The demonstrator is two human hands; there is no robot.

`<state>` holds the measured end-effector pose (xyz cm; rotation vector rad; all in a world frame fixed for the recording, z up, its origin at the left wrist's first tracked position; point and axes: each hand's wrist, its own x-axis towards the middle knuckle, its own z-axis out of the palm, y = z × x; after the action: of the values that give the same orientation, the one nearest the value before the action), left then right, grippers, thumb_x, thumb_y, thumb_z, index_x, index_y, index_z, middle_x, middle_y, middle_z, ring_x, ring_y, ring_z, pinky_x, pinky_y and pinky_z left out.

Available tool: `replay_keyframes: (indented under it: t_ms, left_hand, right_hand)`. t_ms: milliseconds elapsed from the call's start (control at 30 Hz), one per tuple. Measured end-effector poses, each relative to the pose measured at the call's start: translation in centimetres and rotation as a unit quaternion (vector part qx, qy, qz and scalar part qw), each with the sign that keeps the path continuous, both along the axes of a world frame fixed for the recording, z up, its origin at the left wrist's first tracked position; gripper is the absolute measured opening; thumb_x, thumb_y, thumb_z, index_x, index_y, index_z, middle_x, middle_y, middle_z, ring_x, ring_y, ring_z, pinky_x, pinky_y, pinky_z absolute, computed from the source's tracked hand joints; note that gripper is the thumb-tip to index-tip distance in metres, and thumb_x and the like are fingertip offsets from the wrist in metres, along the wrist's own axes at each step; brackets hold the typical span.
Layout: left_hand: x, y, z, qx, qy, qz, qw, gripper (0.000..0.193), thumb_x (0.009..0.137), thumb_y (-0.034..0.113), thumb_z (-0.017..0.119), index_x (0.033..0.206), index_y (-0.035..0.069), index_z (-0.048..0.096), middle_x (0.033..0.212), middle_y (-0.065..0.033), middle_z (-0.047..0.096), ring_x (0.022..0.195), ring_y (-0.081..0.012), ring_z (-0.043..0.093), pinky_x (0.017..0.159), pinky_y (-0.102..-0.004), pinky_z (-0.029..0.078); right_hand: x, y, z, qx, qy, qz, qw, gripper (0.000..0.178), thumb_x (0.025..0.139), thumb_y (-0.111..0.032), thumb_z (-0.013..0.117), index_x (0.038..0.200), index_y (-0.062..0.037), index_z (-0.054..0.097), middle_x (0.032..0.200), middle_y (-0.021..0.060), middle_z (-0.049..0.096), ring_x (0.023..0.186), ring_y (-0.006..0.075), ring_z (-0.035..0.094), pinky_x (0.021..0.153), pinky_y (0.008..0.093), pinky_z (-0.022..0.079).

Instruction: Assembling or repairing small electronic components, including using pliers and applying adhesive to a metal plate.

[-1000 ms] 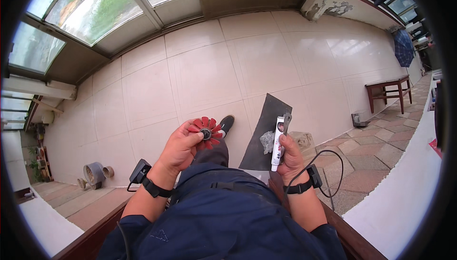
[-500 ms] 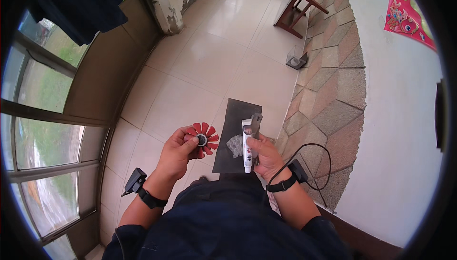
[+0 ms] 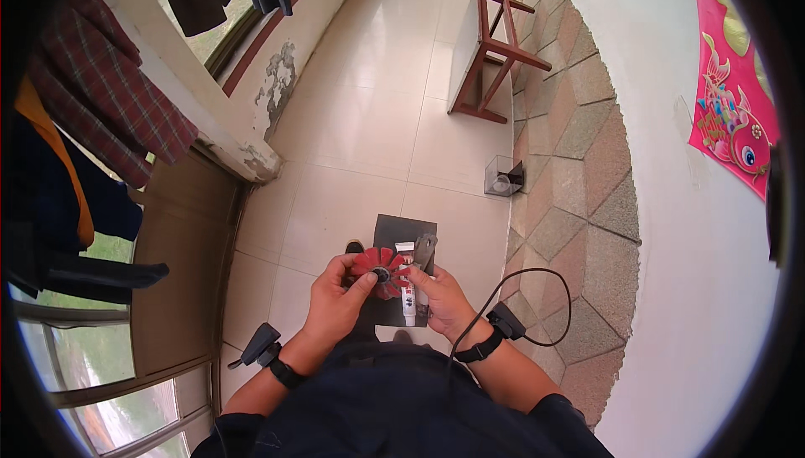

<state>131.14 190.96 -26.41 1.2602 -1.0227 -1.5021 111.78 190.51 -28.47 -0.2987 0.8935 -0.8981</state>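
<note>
Left hand (image 3: 335, 303) grips a red fan (image 3: 379, 269) at chest height, thumb by its hub. Right hand (image 3: 440, 299) grips a white tube (image 3: 407, 290), now brought vs. a sec ago right against the fan. Dark sheet (image 3: 402, 236) on floor below.

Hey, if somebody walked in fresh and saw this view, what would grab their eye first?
Probably the red fan-shaped rotor low in the centre, pinched in the left hand, with a white tube in the right hand right beside it. Next, the bright pink fish hanging on the white wall at the right, and the wooden stool on the pale tiled floor beyond.
</note>
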Motion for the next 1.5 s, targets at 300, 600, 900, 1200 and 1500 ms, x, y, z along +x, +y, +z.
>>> replay_keyframes:
  t_ms: [300,600,900,1200,1500]
  left_hand:
    - [0.1,-30.4,-2.7,0.069,0.043,-0.080,0.993,0.033,0.096,0.012,0.063,0.121,-0.006,0.050,0.107,-0.0105,0.063,0.098,-0.0141,0.062,0.083,-0.0293,0.054]
    - [-3.4,-59.6,-2.2,0.111,0.178,-0.083,0.974,0.011,0.097,0.009,0.061,0.102,0.002,0.055,0.093,-0.0054,0.064,0.079,-0.0122,0.060,0.074,-0.0266,0.050]
    - [-5.7,-88.0,-2.8,0.113,0.169,-0.024,0.979,0.008,0.096,0.010,0.062,0.098,0.003,0.059,0.094,-0.0065,0.066,0.080,-0.0128,0.060,0.073,-0.0279,0.049]
    - [-9.8,-115.2,-6.3,0.115,0.137,-0.054,0.983,0.012,0.096,0.013,0.065,0.098,0.003,0.059,0.093,-0.0042,0.065,0.082,-0.0096,0.060,0.075,-0.0257,0.049]
    - [-17.0,-141.4,-3.7,-0.028,-0.009,-0.210,0.977,0.018,0.092,0.014,0.072,0.092,0.002,0.059,0.092,-0.0041,0.058,0.081,-0.0085,0.059,0.070,-0.0247,0.051]
  right_hand:
    - [1.4,-28.1,-1.5,-0.012,-0.008,-0.056,0.998,0.030,0.100,-0.020,0.055,0.124,-0.0026,0.058,0.111,0.0069,0.066,0.100,0.0149,0.065,0.088,0.0307,0.053]
    - [-2.1,-56.2,-1.8,-0.027,0.015,-0.076,0.997,0.026,0.099,-0.017,0.056,0.120,-0.0012,0.061,0.109,0.0064,0.067,0.098,0.0142,0.065,0.089,0.0298,0.051]
    - [-5.0,-87.2,-2.4,-0.011,-0.047,-0.047,0.998,0.030,0.101,-0.020,0.054,0.122,0.0003,0.059,0.109,0.0084,0.068,0.095,0.0159,0.067,0.085,0.0305,0.054]
    - [-8.3,-114.5,-3.8,0.054,-0.111,-0.085,0.989,0.051,0.104,-0.046,0.042,0.125,-0.0032,0.058,0.114,0.0101,0.067,0.099,0.0192,0.067,0.086,0.0343,0.055]
    - [-16.7,-136.6,-4.0,-0.106,-0.021,-0.111,0.988,0.053,0.083,-0.018,0.078,0.126,-0.0001,0.053,0.113,0.0088,0.064,0.100,0.0182,0.065,0.091,0.0350,0.054]
